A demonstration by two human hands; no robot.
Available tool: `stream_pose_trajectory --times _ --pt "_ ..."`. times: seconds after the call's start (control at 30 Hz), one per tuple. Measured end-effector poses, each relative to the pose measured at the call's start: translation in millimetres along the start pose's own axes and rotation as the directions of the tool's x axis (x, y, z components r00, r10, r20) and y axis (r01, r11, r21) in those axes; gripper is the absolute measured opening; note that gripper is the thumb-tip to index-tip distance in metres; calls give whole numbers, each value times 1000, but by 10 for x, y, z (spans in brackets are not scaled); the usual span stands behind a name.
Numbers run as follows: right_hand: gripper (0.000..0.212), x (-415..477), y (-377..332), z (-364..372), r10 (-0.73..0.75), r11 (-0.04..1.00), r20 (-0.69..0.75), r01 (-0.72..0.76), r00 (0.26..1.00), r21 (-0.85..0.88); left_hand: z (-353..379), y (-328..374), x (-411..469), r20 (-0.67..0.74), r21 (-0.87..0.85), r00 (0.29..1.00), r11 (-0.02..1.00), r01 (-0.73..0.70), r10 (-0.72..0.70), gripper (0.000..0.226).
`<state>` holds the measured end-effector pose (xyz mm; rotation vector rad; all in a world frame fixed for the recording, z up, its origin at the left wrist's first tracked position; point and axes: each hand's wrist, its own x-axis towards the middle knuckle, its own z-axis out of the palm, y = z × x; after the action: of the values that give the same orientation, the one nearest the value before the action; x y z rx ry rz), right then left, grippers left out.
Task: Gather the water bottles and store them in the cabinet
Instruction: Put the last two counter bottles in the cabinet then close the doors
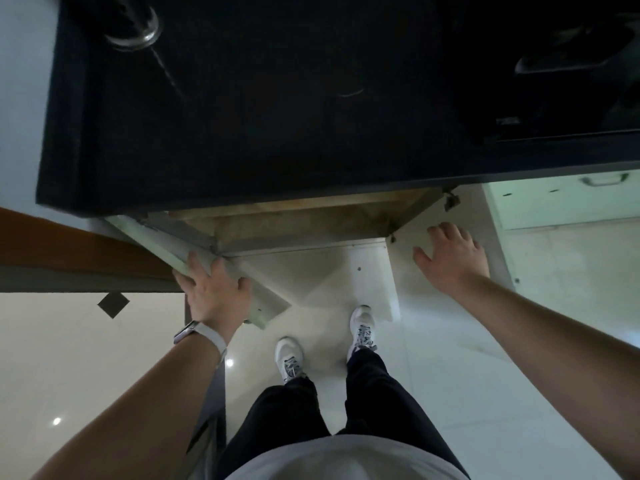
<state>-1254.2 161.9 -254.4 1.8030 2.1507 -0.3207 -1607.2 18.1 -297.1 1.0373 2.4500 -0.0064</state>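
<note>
Pale glossy floor tiles (485, 375) are stretching under a person standing in white sneakers (362, 327) right in front of the low cabinet (301, 223) w/ a brown wooden interior, which is sitting under the front edge of a dark stone countertop (242, 116). Both doors are standing open. L hand (214, 289), w/ a pale-strapped watch (194, 332) on the wrist, is gripping the top edge of the pale-green left cabinet door (152, 235), fingers across it & thumb on the near side. R hand (450, 258) is lying flat, fingers spread & straight, on the white right cabinet door (412, 223), holding nothing. Cabinet opening is sitting between the two hands. A clear round glass object (133, 32) is standing near the countertop's far left corner; can't tell if it's a water bottle.
</note>
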Motion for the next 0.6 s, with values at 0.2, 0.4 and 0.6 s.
stream_pose_trajectory --times 0.2,0.4,0.6 --pt "56 73 721 -14 44 998 -12 -45 999 -47 188 446 -291 17 -26 995 995 95 -95 61" --pt "54 108 1094 18 4 997 44 -8 999 81 330 838 -469 26 20 995 995 98 -99 61" --pt "53 79 1089 52 -41 983 74 27 996 179 310 1140 -527 11 30 1000 999 22 -23 60"
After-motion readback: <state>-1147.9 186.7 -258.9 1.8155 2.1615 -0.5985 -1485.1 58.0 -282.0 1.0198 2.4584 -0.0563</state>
